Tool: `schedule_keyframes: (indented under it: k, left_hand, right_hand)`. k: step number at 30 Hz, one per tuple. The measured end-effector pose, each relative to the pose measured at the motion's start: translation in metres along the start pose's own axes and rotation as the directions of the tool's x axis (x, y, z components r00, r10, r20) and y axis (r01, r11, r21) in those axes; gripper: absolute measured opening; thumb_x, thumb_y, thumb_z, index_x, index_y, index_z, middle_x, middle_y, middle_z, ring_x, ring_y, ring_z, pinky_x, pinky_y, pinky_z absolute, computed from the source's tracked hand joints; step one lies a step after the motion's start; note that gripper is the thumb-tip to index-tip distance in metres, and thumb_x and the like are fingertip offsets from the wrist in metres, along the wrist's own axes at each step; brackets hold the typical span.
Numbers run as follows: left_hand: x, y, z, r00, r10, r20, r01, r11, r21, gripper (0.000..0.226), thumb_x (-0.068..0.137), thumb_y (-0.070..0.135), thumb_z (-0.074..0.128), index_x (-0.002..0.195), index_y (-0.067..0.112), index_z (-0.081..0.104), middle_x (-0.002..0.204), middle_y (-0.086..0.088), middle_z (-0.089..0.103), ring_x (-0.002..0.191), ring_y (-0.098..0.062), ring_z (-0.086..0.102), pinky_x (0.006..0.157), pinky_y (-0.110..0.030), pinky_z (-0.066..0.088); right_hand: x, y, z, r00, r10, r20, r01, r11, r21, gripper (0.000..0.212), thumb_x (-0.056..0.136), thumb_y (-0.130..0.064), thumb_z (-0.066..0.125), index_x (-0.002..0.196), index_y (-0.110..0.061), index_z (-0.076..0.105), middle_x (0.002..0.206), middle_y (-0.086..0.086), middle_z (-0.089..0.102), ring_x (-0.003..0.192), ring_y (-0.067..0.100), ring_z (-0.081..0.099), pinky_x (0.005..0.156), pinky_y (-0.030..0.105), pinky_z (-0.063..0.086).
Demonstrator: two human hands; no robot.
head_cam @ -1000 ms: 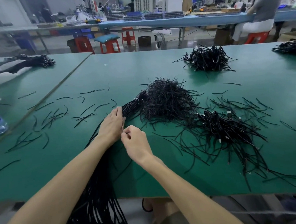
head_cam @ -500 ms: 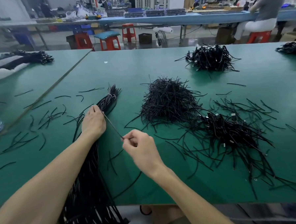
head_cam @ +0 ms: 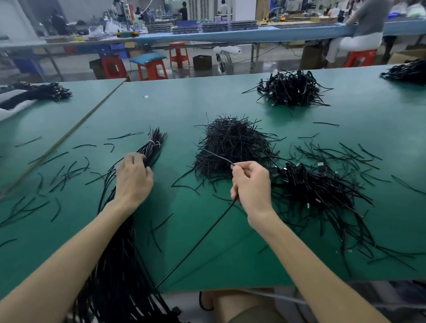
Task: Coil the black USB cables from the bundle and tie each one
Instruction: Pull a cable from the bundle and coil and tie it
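No legible text anywhere.

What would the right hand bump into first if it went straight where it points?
Most likely the pile of black twist ties just beyond the right hand, which grips one black cable, though depth is unclear.

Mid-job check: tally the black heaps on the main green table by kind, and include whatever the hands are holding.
long cable bundle, gripped by the left hand: 1
single cable, pinched by the right hand: 1
heap of short ties: 1
near cable heap, far cable heap: 2
heap at the right edge, kind unclear: 1
Total: 6
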State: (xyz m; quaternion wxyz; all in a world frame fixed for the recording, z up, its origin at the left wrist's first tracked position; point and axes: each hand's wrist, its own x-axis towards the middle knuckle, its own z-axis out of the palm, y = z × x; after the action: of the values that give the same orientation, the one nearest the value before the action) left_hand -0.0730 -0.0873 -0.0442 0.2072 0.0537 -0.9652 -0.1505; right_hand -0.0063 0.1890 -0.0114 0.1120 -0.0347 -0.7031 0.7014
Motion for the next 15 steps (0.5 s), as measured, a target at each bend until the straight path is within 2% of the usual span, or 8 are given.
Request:
schedule_keyframes:
  k: [3,5,6,8,11,12,13,15]
  left_hand:
    - [-0.022,0.023,-0.014,0.972,0.223,0.070,-0.219,0.973,-0.069,0.026,0.103,0.026,0.057,0.107,0.005,0.071,0.113,-0.011,0.060,0.108,-0.027,0.056,0.101,-0.044,0.042]
    - [-0.037,0.046,-0.030,0.895,0.317,0.313,-0.220,0.926,-0.307,0.034,0.103,0.041,0.053,0.098,0.015,0.075,0.099,0.002,0.069,0.091,-0.016,0.064,0.087,-0.035,0.049]
    - [-0.043,0.057,-0.039,0.808,0.358,0.468,-0.143,0.889,-0.435,0.040,0.102,0.048,0.049,0.096,0.018,0.075,0.093,0.007,0.073,0.084,-0.013,0.068,0.078,-0.029,0.051]
    - [-0.054,0.072,-0.052,0.553,0.469,0.689,-0.009,0.830,-0.558,0.048,0.103,0.054,0.042,0.100,0.020,0.075,0.091,0.006,0.077,0.079,-0.016,0.071,0.067,-0.026,0.052]
    - [-0.063,0.075,-0.065,0.124,0.609,0.783,0.053,0.784,-0.619,0.040,0.109,0.046,0.045,0.110,0.016,0.072,0.095,-0.003,0.074,0.083,-0.022,0.067,0.068,-0.028,0.052]
    - [-0.064,0.075,-0.068,0.019,0.624,0.781,0.066,0.779,-0.624,0.037,0.109,0.041,0.047,0.111,0.014,0.071,0.093,-0.005,0.073,0.082,-0.023,0.065,0.068,-0.029,0.052]
    - [-0.065,0.074,-0.070,-0.040,0.627,0.778,0.080,0.778,-0.623,0.034,0.109,0.037,0.048,0.109,0.011,0.070,0.090,-0.006,0.071,0.079,-0.023,0.064,0.068,-0.029,0.052]
    - [-0.066,0.073,-0.074,-0.062,0.644,0.763,0.099,0.765,-0.637,0.029,0.109,0.029,0.050,0.100,0.008,0.068,0.081,-0.006,0.068,0.071,-0.022,0.062,0.069,-0.028,0.052]
  right_hand:
    - [0.000,0.005,0.006,0.994,0.090,0.066,-0.092,0.996,0.022,0.009,0.102,-0.011,0.054,0.096,-0.011,0.061,0.050,-0.005,0.056,0.043,0.016,0.053,0.039,0.023,0.035]
    - [0.001,0.009,0.008,0.989,0.131,0.067,-0.135,0.989,0.065,0.009,0.101,-0.009,0.053,0.097,-0.008,0.060,0.050,-0.004,0.056,0.044,0.018,0.054,0.038,0.024,0.035]
    - [0.001,0.010,0.008,0.988,0.140,0.058,-0.145,0.986,0.086,0.009,0.102,-0.008,0.052,0.097,-0.007,0.060,0.050,-0.003,0.056,0.044,0.019,0.055,0.038,0.025,0.035]
    - [0.000,0.012,0.007,0.990,0.140,0.033,-0.143,0.982,0.125,0.009,0.102,-0.008,0.051,0.099,-0.006,0.059,0.050,-0.002,0.056,0.045,0.020,0.057,0.038,0.025,0.037]
    - [-0.003,0.014,0.001,0.993,0.112,-0.033,-0.104,0.976,0.190,0.009,0.103,-0.008,0.049,0.100,-0.005,0.058,0.052,-0.001,0.058,0.045,0.021,0.058,0.039,0.027,0.040]
    - [-0.004,0.015,-0.001,0.994,0.097,-0.050,-0.086,0.978,0.188,0.010,0.103,-0.008,0.049,0.100,-0.006,0.058,0.052,-0.002,0.058,0.045,0.020,0.059,0.039,0.027,0.041]
    - [-0.007,0.016,-0.003,0.995,0.081,-0.058,-0.070,0.983,0.172,0.010,0.103,-0.009,0.048,0.101,-0.007,0.058,0.053,-0.002,0.059,0.046,0.020,0.059,0.039,0.028,0.042]
    - [-0.013,0.017,-0.007,0.998,0.055,-0.043,-0.050,0.993,0.110,0.011,0.104,-0.011,0.048,0.102,-0.010,0.058,0.054,-0.003,0.060,0.048,0.019,0.061,0.040,0.028,0.045]
